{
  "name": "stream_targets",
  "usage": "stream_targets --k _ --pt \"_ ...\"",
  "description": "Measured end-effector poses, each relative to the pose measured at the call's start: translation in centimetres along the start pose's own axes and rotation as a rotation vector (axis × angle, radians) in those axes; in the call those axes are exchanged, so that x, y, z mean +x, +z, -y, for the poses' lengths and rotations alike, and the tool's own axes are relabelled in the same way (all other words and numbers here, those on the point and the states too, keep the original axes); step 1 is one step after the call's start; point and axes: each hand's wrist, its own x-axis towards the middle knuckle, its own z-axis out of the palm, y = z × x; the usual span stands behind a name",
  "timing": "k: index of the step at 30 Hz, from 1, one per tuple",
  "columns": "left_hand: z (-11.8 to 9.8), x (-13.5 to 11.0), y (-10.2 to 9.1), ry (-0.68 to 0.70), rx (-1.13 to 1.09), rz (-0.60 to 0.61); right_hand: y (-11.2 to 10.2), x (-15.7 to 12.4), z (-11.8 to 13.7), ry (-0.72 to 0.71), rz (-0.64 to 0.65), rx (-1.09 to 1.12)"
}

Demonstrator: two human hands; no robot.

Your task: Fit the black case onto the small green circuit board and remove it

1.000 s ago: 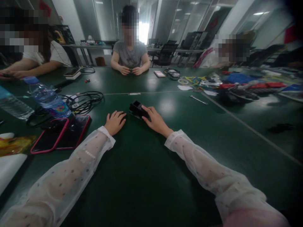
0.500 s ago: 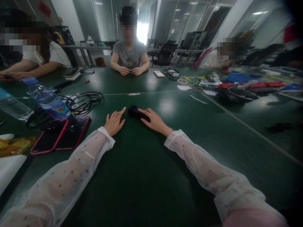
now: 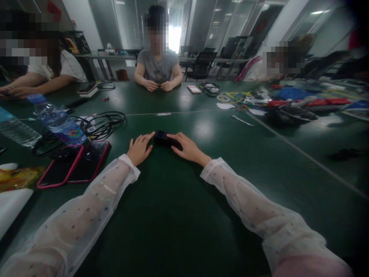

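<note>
"Where's the black box (image 3: 162,139)?"

"On the worktop (image 3: 161,215), between the two hands, its long axis running roughly left to right."

"Which hand is nearer?"

"The right hand (image 3: 188,147). Its fingers are clamped on the box's right end, thumb along the near side."

"And the left hand (image 3: 139,150)?"

"Just beside the other end, fingers apart, gripping nothing. The box lies to the right of its index fingertip; whether they touch, I can't tell."

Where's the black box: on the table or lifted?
On the table, apparently: no gap shows beneath the black box; the right hand grips its end.
</note>
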Motion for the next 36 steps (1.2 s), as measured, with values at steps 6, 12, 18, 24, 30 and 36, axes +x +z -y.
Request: stream_targets --k 6,12,18,24,30,36 --pt "-0.30 -0.01 -0.45 0.008 0.006 0.002 -0.24 -0.03 0.18 -0.003 0.011 0.004" --pt "-0.25 0.09 -0.69 0.043 0.005 0.005 -0.26 -0.03 0.17 -0.001 0.016 0.003" --pt "-0.02 0.25 -0.66 0.058 0.004 0.007 -0.25 0.01 0.17 0.009 0.019 -0.003" --pt "0.00 0.43 -0.51 0.064 -0.016 0.011 -0.15 -0.01 0.11 0.009 0.018 0.004" --pt "-0.01 0.18 0.07 0.062 0.040 -0.025 -0.03 0.00 0.11 0.003 0.003 -0.017" --pt "0.05 0.16 0.00 0.043 0.042 0.006 -0.01 -0.01 0.29 0.031 0.010 -0.066"
